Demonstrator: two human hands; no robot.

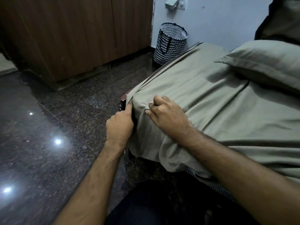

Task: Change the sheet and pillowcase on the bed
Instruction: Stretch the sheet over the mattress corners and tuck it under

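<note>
left hand [119, 125]: at bed corner [132, 99], fingers curled, pinching sheet [203, 95] edge down the corner's side; fingertips partly hidden in the fold
right hand [165, 114]: just right of bed corner, on top of mattress, fingers bent, gripping a bunch of sheet
nearer hand: left sits at the corner's vertical edge; right just inboard of it, on top
key relation: loose sheet hangs below and toward camera from bed corner; tucked, taut edge runs from corner away toward basket [170, 44]
sheet long axis: from bed corner diagonally up-right, along bed edge toward wall
step judged: tucking or pulling sheet tight at this corner; which of the two unclear
next move judged: pull down and under at corner, left hand leading, right holding top flat
pillow [266, 64]: far right of bed corner, on sheet, already in matching case
bed frame: dark bit showing just left of corner
basket: beyond bed corner, on floor [56, 119] by wall, zigzag pattern
cupboard [73, 33]: left-behind bed corner, wooden
counts: hands 2; sheet 1; pillow 1; basket 1; cupboard 1
risk judged: slack fold below right forearm may stay untucked
</note>
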